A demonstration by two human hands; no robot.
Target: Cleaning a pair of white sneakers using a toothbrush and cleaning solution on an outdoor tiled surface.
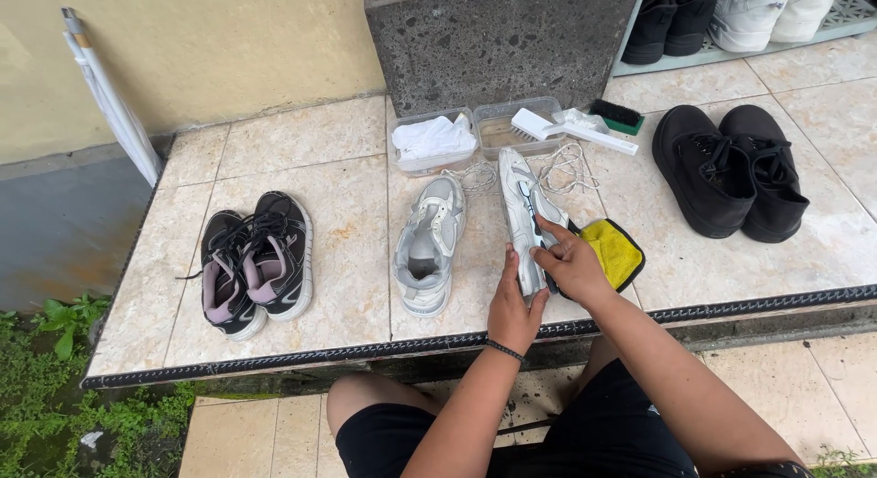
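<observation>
the left hand (513, 315) grips the heel end of a white shoe (527, 213), tipped on its side on the tiled step (301, 140), fingers clenched round it. the right hand (571, 263) is closed on a small dark-handled brush (528, 204), which is pressed against the shoe's side just ahead of those fingers. the shoe's laces (566, 170) are already out and lie in a loose heap beyond the fingers, so the stripping step looks done and the scrubbing is judged to be under way on this shoe. how clean it is so far cannot be told from here.

left of the fingers the second white shoe (429, 245) lies opening up, also without laces, with no hand on it; it seems yet to be brushed. just right of the right hand lies a yellow cloth (617, 252), unused for now. farther off, past the shoe's toe, sit two clear tubs (475, 131), one with a white rag (434, 135), and a white scrub brush (571, 129) across the other. a black pair (731, 172) stands well to the right and a black-and-pink pair (256, 263) well to the left, both still laced and untouched.
</observation>
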